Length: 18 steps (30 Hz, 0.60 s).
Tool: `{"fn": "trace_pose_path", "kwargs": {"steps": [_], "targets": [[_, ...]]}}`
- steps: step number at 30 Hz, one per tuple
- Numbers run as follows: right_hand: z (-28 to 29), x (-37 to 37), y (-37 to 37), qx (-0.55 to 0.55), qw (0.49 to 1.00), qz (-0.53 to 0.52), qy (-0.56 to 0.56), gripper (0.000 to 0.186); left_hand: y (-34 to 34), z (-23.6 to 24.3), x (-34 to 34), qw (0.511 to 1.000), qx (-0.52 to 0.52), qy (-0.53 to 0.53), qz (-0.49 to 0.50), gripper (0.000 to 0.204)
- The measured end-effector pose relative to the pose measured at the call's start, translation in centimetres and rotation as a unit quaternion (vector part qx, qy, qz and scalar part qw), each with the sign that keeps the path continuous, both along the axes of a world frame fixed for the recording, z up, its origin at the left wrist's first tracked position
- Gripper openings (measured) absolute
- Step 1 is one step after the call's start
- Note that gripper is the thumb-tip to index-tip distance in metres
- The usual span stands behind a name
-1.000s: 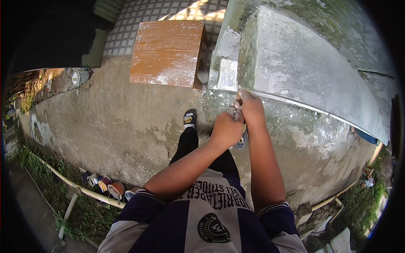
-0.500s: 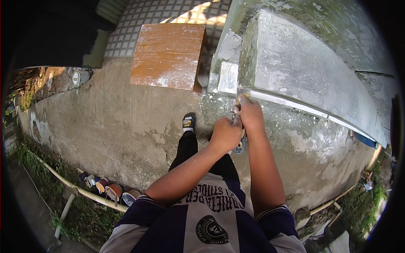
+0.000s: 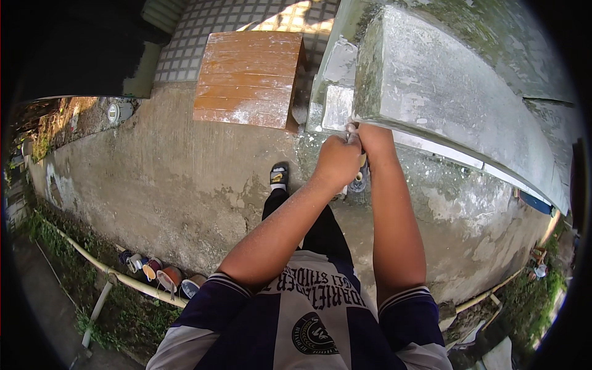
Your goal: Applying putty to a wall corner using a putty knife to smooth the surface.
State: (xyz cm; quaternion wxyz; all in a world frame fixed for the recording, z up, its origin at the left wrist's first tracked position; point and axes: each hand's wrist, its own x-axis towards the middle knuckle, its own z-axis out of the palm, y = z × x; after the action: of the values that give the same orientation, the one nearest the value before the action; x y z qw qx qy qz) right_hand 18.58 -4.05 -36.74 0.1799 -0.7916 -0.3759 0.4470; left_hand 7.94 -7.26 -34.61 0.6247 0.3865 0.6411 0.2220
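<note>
My left hand (image 3: 338, 161) is closed, its whitened fingers bunched together close beside my right hand. My right hand (image 3: 375, 137) reaches in at the lower edge of the pale plastered block (image 3: 444, 86), and the block's corner hides its fingers. Whatever the two hands grip lies between and beyond them, too covered to name. Just left of the fingertips is a white-smeared ledge (image 3: 338, 106) at the block's side. A white strip (image 3: 438, 149) runs along the block's lower edge, to the right of my right hand. Pale dust specks my left forearm.
A brown wooden box-like table (image 3: 250, 77) with white dust stands ahead on the left. My sandalled feet (image 3: 279, 176) are on the rough concrete ground. Several pots (image 3: 168, 279) line a bamboo rail at lower left. A blue object (image 3: 535, 202) lies far right.
Both hands have moved forward and slightly up in view. My right hand's fingers, visible before with something yellowish at their tips, are now hidden by the block's edge.
</note>
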Motion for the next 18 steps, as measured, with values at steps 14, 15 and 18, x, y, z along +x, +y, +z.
{"fn": "trace_pose_path", "kwargs": {"steps": [14, 15, 18], "targets": [[-1.9, 0.2, 0.5, 0.083, 0.993, -0.060, 0.066, 0.031, 1.1, -0.3, 0.5, 0.999, 0.031, -0.028, 0.025, 0.043], [-1.9, 0.2, 0.4, 0.062, 0.994, -0.061, 0.072, 0.033, 0.9, -0.7, 0.5, 0.999, 0.040, -0.008, 0.013, 0.044], [-1.1, -0.2, -2.2, 0.007, 0.991, 0.130, -0.034, 0.021, -2.5, -0.6, -0.7, 0.998, 0.001, 0.043, -0.034, 0.044]]}}
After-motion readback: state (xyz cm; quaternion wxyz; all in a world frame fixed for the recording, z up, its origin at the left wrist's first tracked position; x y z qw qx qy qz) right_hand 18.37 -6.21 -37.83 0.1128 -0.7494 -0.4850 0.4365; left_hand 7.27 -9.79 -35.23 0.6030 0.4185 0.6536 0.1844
